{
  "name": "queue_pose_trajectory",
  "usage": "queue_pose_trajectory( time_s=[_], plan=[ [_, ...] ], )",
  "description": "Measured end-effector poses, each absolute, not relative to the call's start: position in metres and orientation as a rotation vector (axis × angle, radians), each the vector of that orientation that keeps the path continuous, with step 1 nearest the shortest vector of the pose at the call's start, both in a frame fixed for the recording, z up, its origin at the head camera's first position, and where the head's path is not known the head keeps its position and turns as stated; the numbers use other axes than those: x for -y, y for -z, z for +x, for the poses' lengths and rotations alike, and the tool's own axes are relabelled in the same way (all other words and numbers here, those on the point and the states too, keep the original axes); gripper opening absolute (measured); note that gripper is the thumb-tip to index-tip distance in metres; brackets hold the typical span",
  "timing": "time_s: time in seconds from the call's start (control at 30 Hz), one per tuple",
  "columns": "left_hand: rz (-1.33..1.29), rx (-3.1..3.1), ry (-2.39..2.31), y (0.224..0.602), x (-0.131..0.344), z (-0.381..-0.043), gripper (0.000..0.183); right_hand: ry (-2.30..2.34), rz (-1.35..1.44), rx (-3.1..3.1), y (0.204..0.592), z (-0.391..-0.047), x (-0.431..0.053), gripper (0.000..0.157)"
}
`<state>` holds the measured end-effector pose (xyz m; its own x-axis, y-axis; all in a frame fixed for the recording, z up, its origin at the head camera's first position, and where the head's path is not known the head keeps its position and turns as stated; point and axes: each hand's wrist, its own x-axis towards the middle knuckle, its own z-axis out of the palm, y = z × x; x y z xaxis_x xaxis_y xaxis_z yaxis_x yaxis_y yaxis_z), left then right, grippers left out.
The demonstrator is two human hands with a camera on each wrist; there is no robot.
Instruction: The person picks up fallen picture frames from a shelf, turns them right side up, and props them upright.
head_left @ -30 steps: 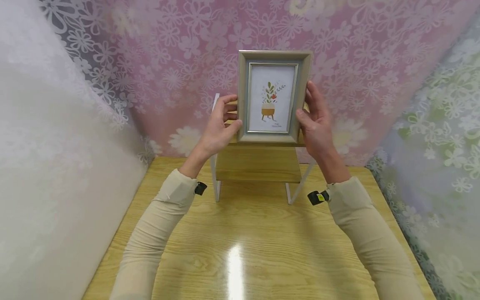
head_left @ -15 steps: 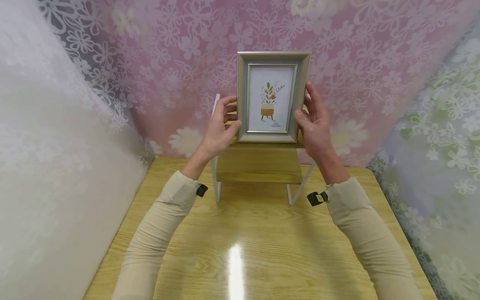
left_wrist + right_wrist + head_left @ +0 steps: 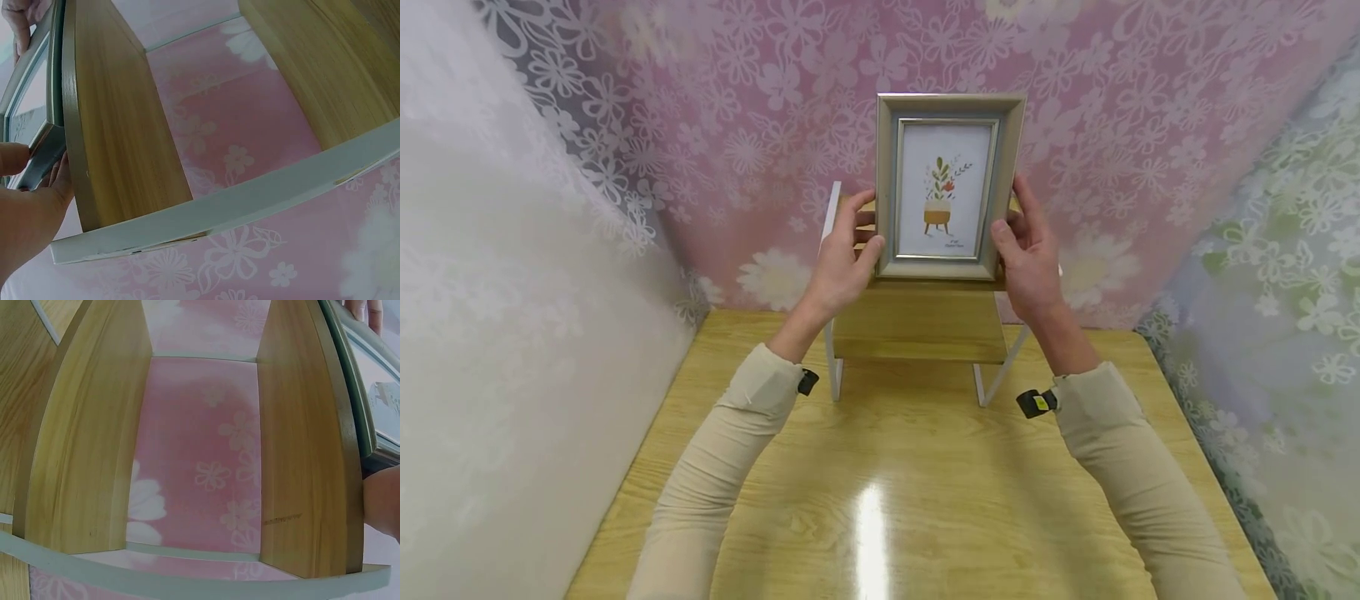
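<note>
A picture frame (image 3: 946, 271) with a silvery-beige border stands nearly upright over the top board of a small two-tier shelf. Its print shows a plant in an orange pot on legs. My left hand (image 3: 844, 257) holds the frame's left edge, thumb toward the front and fingers at the side. On the opposite edge my right hand (image 3: 1032, 262) grips it, thumb on the front border and fingers partly hidden behind. In the left wrist view the frame's lower corner (image 3: 51, 140) lies between thumb and fingers, close over the upper board (image 3: 119, 112).
The shelf's lower board (image 3: 917, 325) runs between white metal side legs (image 3: 833, 367) on a wood-grain table (image 3: 925, 467). Close behind hangs a pink floral backdrop (image 3: 737, 125). A pale curtain (image 3: 512, 333) borders the left, a floral one (image 3: 1285, 350) the right.
The frame sits slightly higher in the head view than half a second ago. My right fingertips are a little lower along its edge. Both hands keep their hold.
</note>
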<state>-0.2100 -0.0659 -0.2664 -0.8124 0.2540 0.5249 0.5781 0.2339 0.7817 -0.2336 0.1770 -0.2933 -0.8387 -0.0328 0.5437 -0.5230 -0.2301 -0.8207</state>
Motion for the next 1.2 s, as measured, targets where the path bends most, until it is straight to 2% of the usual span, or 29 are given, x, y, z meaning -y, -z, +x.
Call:
queue_pose_trajectory(
  time_s=[0.47,0.7,1.2],
  plan=[
    [-0.783,2.314,1.489,0.264,0.068,-0.201,0.057,-2.035,0.591,1.840,0.298,-0.230,-0.182,0.059],
    [-0.760,2.341,1.422,0.292,0.074,-0.225,0.065,-1.999,0.630,1.895,0.297,-0.225,-0.184,0.063],
    [-0.832,2.386,1.063,0.301,0.081,-0.205,0.067,-1.864,0.696,2.042,0.313,-0.202,-0.203,0.063]
  ],
)
